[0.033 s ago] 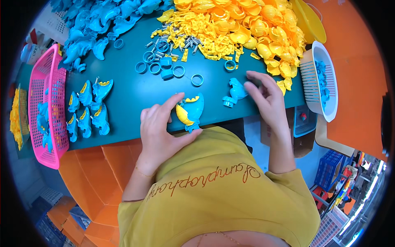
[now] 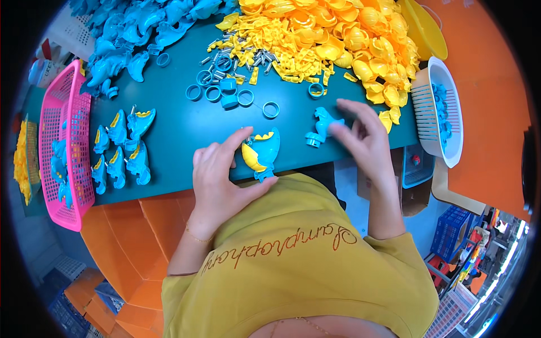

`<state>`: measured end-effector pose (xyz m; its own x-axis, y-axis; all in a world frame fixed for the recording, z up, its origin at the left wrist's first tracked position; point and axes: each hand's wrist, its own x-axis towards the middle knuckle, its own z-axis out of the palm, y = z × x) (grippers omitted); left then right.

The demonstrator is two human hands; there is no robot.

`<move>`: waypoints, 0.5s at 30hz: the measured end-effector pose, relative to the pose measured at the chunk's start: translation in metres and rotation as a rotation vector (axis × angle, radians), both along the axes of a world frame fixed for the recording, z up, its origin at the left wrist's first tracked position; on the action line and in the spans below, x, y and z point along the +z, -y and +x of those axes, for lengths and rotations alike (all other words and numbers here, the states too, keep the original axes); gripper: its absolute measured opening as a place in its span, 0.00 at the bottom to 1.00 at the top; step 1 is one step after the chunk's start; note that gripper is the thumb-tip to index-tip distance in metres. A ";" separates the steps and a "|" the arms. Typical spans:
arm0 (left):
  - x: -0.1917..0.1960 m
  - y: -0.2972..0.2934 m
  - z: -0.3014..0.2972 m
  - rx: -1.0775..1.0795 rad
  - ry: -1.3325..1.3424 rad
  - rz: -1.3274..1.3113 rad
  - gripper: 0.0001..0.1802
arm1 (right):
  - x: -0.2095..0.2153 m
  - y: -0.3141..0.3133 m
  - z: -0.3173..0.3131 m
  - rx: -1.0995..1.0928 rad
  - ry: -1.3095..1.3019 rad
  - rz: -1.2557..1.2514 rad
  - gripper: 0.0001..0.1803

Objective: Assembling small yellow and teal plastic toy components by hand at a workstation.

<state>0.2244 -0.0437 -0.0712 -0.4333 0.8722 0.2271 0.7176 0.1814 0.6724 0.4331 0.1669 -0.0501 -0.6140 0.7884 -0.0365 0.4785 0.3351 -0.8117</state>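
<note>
My left hand (image 2: 217, 172) steadies a blue plastic shell half (image 2: 273, 147) with a toothed yellow insert (image 2: 253, 159), its index fingertip at the top by a small metal piece and its thumb at the narrow lower end. To the right, another blue curved shell piece (image 2: 323, 121) lies on the green table, a small blue ring-like part (image 2: 314, 139) at its lower left. My right hand (image 2: 366, 135) reaches beside this piece with fingers apart. Its thumb tip overlaps the piece's right edge; whether it presses on it I cannot tell.
Several blue-and-yellow pieces (image 2: 116, 128) stand in rows at left, beside a pink basket (image 2: 67, 84). Blue rings (image 2: 245, 98) and metal pins (image 2: 262, 57) lie ahead. Blue shells (image 2: 121, 34) and yellow shells (image 2: 360, 39) are heaped far back. A white basket (image 2: 455, 112) stands right.
My right thumb has shifted slightly left and down, onto the edge of the blue curved piece. My left hand and its shell half stay where they were.
</note>
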 end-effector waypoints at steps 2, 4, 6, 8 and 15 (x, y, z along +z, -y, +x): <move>0.002 0.000 0.001 0.004 0.015 -0.034 0.49 | -0.001 0.017 -0.002 0.100 0.016 0.168 0.36; 0.004 0.000 0.002 0.008 0.019 -0.024 0.49 | -0.008 0.027 -0.005 0.130 0.032 0.268 0.38; 0.003 0.000 0.002 0.018 0.023 -0.018 0.49 | -0.008 0.031 -0.005 0.153 -0.008 0.199 0.38; 0.001 -0.001 0.000 0.001 0.017 -0.006 0.50 | -0.006 0.034 -0.011 0.176 -0.050 0.130 0.39; -0.001 0.000 0.000 -0.006 0.047 -0.005 0.49 | -0.010 0.036 -0.051 0.639 -0.287 0.125 0.39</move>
<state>0.2240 -0.0441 -0.0721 -0.4379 0.8760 0.2019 0.6861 0.1805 0.7048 0.3820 0.1308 -0.0606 -0.9294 0.2584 0.2634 -0.0700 0.5774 -0.8135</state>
